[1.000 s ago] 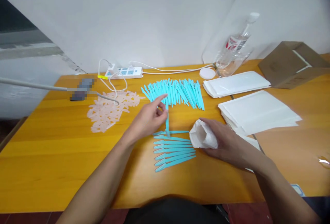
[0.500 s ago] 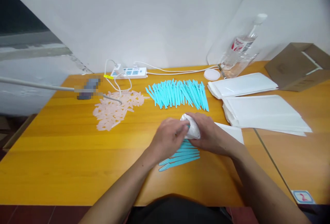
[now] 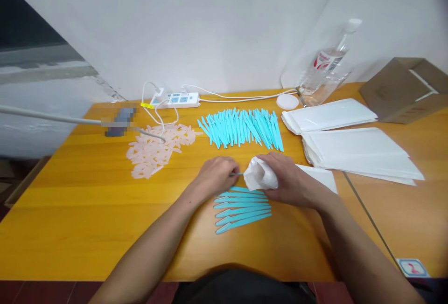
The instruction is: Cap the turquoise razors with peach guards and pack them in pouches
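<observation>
My right hand (image 3: 289, 178) is wrapped round a white bag (image 3: 259, 174), whose open mouth faces left. Just left of that mouth, my left hand (image 3: 217, 174) pinches a thin stick-like piece that points at the bag. Below the hands a row of several turquoise blade-shaped sticks (image 3: 245, 211) lies side by side on the table. Behind the hands is a larger pile of turquoise sticks (image 3: 241, 127). A spread of pale pink pieces (image 3: 154, 150) lies to the left.
White bags (image 3: 360, 152) are stacked at the right, with a cardboard box (image 3: 402, 90) and a plastic bottle (image 3: 327, 64) behind. A power strip (image 3: 182, 100) with cables lies by the wall. A blurred dark object (image 3: 121, 121) is at the back left.
My left hand has moved left, away from the bag, with a thin piece between its fingers. The bag's mouth now shows wide open, and more of the turquoise row is visible.
</observation>
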Motion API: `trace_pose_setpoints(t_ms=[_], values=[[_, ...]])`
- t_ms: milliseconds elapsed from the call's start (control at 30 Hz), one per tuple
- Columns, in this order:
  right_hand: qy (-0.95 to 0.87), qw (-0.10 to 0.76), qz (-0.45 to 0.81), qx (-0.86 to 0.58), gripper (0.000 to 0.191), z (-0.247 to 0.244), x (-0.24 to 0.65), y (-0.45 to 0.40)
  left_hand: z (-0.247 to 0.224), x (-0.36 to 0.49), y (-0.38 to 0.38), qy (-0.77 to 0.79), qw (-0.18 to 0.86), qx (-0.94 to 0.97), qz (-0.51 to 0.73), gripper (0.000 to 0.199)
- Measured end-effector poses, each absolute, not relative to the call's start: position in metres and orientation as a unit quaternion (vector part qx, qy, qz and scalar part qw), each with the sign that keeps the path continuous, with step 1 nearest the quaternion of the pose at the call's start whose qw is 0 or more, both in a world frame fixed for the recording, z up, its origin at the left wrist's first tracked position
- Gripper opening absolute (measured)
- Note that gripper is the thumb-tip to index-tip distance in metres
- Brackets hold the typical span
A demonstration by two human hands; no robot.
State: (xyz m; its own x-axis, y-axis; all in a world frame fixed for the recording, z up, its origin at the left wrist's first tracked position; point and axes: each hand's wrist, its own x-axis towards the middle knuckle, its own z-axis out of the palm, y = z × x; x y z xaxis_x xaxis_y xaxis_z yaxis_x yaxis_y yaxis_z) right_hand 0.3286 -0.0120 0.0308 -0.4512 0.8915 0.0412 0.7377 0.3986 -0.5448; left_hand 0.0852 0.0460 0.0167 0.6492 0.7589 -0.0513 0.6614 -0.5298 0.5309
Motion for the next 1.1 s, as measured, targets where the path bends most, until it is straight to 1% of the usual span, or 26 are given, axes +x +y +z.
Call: trace_pose_setpoints(t_ms=[67, 133, 200, 267, 367, 467, 533, 633, 733, 833, 933, 1000, 1100], values=[[-0.82, 0.17, 0.228, -0.496, 0.048, 0.03, 0.322, -0.007, 0.027, 0.066, 0.047, 0.463, 0.311, 0.808, 0.191, 0.017], [-0.824, 0.174, 0.23, -0.488, 0.047, 0.029, 0.316, 0.0, 0.04, 0.045, 0.046, 0.506, 0.367, 0.702, 0.341, 0.031], [-0.829, 0.181, 0.234, -0.474, 0.045, 0.029, 0.31, 0.007, 0.05, 0.029, 0.042, 0.51, 0.405, 0.602, 0.462, 0.046], [-0.836, 0.192, 0.239, -0.456, 0.044, 0.029, 0.302, 0.013, 0.054, 0.024, 0.035, 0.503, 0.427, 0.537, 0.525, 0.051], [-0.842, 0.2, 0.247, -0.436, 0.045, 0.03, 0.29, 0.018, 0.046, 0.035, 0.023, 0.516, 0.441, 0.485, 0.55, 0.047], [-0.839, 0.208, 0.25, -0.436, 0.048, 0.028, 0.284, 0.017, 0.028, 0.063, 0.009, 0.539, 0.433, 0.501, 0.521, 0.031], [-0.836, 0.219, 0.253, -0.434, 0.052, 0.026, 0.284, 0.015, 0.017, 0.079, 0.001, 0.532, 0.391, 0.591, 0.464, 0.024], [-0.835, 0.228, 0.256, -0.431, 0.055, 0.023, 0.288, 0.012, 0.009, 0.084, -0.004, 0.491, 0.332, 0.715, 0.372, 0.028], [-0.833, 0.22, 0.254, -0.441, 0.058, 0.021, 0.293, 0.01, 0.009, 0.066, 0.003, 0.487, 0.35, 0.727, 0.335, 0.031], [-0.83, 0.221, 0.251, -0.447, 0.061, 0.021, 0.298, 0.009, 0.014, 0.053, 0.014, 0.452, 0.362, 0.786, 0.218, 0.021], [-0.825, 0.236, 0.249, -0.449, 0.062, 0.022, 0.302, 0.009, 0.017, 0.063, 0.021, 0.419, 0.305, 0.85, 0.096, 0.011], [-0.819, 0.247, 0.246, -0.455, 0.062, 0.023, 0.305, 0.01, 0.018, 0.074, 0.023, 0.414, 0.27, 0.867, 0.06, 0.01], [-0.811, 0.254, 0.24, -0.468, 0.066, 0.024, 0.31, 0.011, 0.019, 0.08, 0.027, 0.399, 0.254, 0.88, 0.045, 0.013]])
